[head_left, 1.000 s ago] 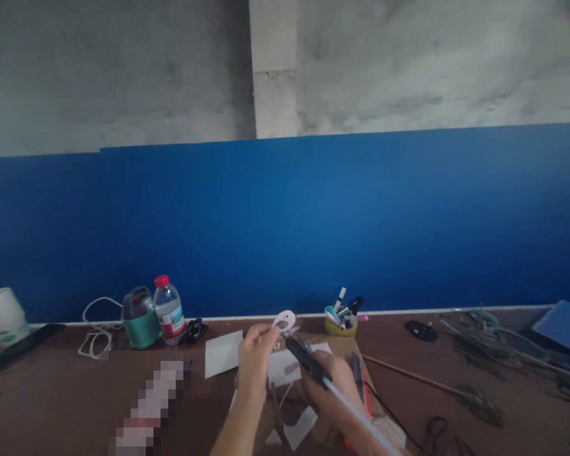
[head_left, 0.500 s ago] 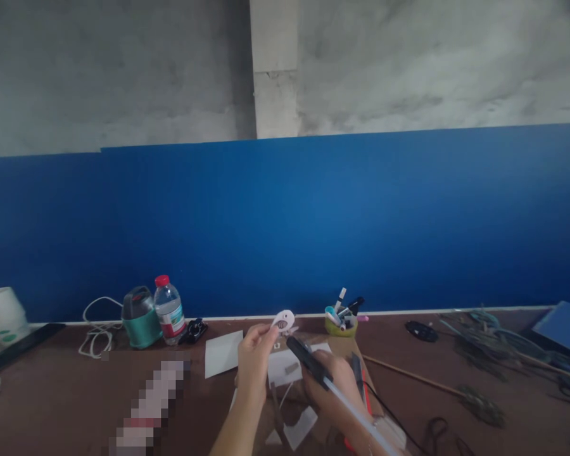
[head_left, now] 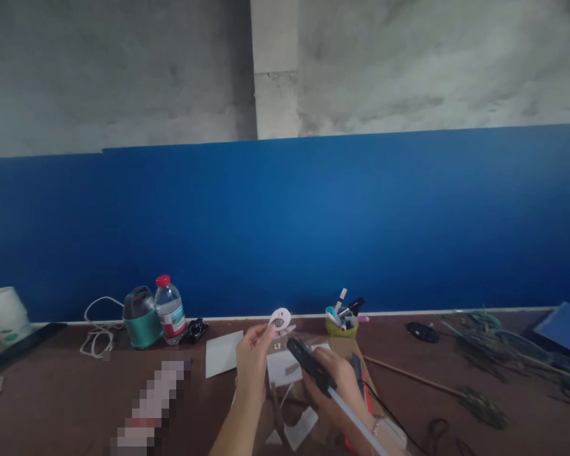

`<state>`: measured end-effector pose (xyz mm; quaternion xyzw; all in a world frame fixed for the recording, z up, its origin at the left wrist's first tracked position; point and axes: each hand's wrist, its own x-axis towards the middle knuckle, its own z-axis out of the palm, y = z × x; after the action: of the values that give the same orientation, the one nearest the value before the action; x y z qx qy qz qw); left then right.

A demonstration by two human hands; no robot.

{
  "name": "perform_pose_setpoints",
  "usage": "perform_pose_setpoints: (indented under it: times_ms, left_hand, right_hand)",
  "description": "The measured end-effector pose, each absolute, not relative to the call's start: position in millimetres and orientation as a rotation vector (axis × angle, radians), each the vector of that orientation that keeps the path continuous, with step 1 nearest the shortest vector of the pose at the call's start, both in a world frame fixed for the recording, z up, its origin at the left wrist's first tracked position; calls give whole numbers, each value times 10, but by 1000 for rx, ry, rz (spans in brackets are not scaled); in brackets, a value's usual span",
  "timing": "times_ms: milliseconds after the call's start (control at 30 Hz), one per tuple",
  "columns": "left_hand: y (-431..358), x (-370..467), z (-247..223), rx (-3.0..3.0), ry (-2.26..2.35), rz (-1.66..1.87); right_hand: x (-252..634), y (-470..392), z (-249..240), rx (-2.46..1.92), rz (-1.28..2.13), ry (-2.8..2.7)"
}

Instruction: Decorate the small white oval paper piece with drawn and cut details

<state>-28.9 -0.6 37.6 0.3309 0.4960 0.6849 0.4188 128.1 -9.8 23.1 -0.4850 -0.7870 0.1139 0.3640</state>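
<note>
My left hand (head_left: 254, 354) pinches a small white paper bird cutout (head_left: 280, 318) with dark markings, raised above the table. My right hand (head_left: 337, 373) is wrapped round a black glue gun (head_left: 311, 364), with a pale glue stick (head_left: 356, 415) running out of its back toward me. The gun's tip points at the cutout's lower side, a small gap apart. Below the hands lie a white paper piece (head_left: 285, 368) and a cut paper scrap (head_left: 301, 429) on a brown board.
A pen cup (head_left: 341, 326) stands behind my right hand. To the left are white paper (head_left: 223, 353), a bottle (head_left: 170, 313), a teal container (head_left: 142, 326) and a white cup (head_left: 4, 315). Dried stems (head_left: 484, 405) and a black oval object (head_left: 422, 331) lie right.
The paper bird in my left hand has shifted slightly left and tilted. My right hand and the glue gun have moved a little, with the wrist bracelet now showing more.
</note>
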Motion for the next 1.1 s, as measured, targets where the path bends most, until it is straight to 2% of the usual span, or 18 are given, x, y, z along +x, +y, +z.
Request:
perform_pose_setpoints:
  times_ms: [900,1100]
  left_hand:
    - [-12,-315,433,927,1316,1744]
    - [-4,-306,410,844,1294,1711]
  right_hand:
    - [1326,-49,224,-1421,285,-1990]
    - [1275,-65,226,-1233,276,-2145]
